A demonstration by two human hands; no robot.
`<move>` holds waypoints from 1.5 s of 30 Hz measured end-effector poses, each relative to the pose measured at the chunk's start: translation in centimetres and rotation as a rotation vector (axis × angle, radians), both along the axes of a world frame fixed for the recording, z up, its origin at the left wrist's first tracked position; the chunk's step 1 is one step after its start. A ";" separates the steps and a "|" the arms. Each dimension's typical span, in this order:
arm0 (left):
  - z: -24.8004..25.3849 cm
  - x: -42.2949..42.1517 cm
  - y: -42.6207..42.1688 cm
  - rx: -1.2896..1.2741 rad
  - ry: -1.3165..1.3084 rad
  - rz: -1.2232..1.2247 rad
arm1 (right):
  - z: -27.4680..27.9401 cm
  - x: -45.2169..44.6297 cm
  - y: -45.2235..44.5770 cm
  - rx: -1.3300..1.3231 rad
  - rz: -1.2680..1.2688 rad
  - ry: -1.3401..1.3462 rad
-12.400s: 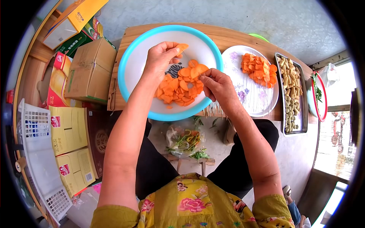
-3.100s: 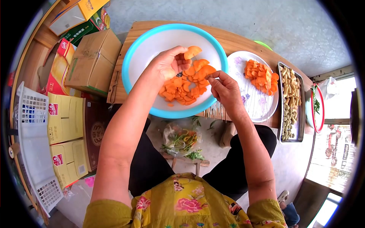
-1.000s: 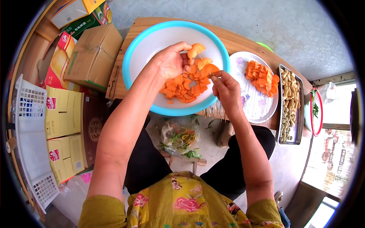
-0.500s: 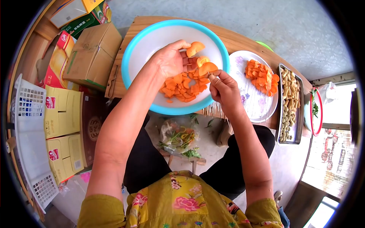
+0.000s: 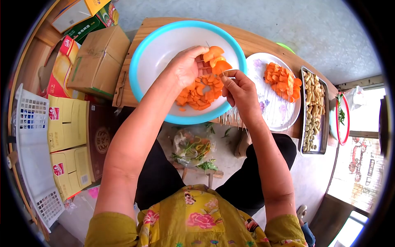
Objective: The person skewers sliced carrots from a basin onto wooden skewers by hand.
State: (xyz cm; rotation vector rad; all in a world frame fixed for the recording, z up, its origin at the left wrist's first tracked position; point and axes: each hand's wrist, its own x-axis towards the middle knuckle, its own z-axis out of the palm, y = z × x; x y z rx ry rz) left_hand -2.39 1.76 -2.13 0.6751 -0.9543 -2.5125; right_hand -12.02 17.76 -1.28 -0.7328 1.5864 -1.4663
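Over a white basin with a blue rim [image 5: 138,49], my left hand [image 5: 187,64] has its fingers curled around a few thin orange carrot slices [image 5: 221,66]. My right hand [image 5: 242,89] pinches the lower end of a thin skewer [image 5: 223,74] between thumb and fingers. The skewer runs up through the slices, and its fine tip shows above them. Beneath both hands, a heap of loose cut carrot pieces [image 5: 196,100] lies in the basin. Part of that heap is hidden by my left hand and the held slices.
Right of the basin, a white plate [image 5: 258,66] holds skewered carrot slices [image 5: 282,80]. Bare sticks jut over the table edge. Beyond stands a metal tray [image 5: 324,140] of skewered food. Cardboard boxes [image 5: 96,61] stand left; a plastic bag of greens [image 5: 192,148] lies below.
The skewer's tip now shows above the slices, which sit closer together. My right hand has shifted slightly, its fingers turned higher on the skewer end.
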 end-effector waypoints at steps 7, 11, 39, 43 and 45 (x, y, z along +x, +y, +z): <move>-0.2 -0.3 0.4 -0.237 0.002 -0.035 | 0.1 -0.4 0.3 -0.012 -0.024 0.006; 0.3 -0.1 0.2 -0.358 -0.093 0.007 | 0.3 0.0 0.4 0.020 -0.022 0.069; 1.2 0.1 0.1 -0.536 -0.129 -0.113 | -0.6 -1.1 0.2 -0.025 0.076 -0.495; 1.3 0.2 0.5 -0.551 -0.121 -0.055 | -0.7 -1.0 0.1 -0.027 0.044 -0.290; 1.1 0.1 0.5 -0.607 -0.128 -0.043 | -0.6 -0.8 0.2 -0.014 0.039 -0.314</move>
